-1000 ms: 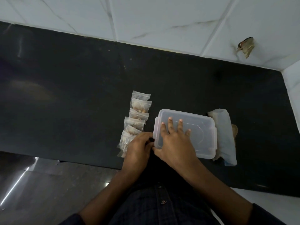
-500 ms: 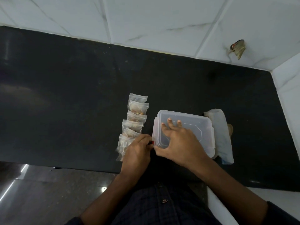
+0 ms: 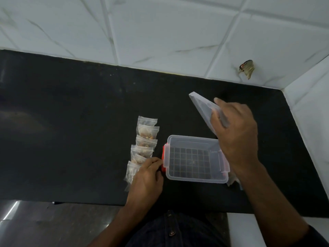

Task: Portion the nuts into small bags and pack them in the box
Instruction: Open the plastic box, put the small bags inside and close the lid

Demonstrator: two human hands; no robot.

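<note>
A clear plastic box with red side clips stands open on the black counter, and nothing lies in it. My right hand grips the box's clear lid and holds it tilted in the air above the box's right end. My left hand has its fingertips on the red clip at the box's left side. Several small zip bags of nuts lie in an overlapping row just left of the box; my left hand covers the nearest one in part.
The black counter runs to a white tiled wall behind and on the right. A bit of clear plastic shows under my right forearm. A chipped spot marks the wall. The counter's front edge is close to my body.
The lid lay on the box under my right hand's fingers. Now my right hand has lifted it off, up and to the right, and the box stands open. My left hand stayed at the left clip.
</note>
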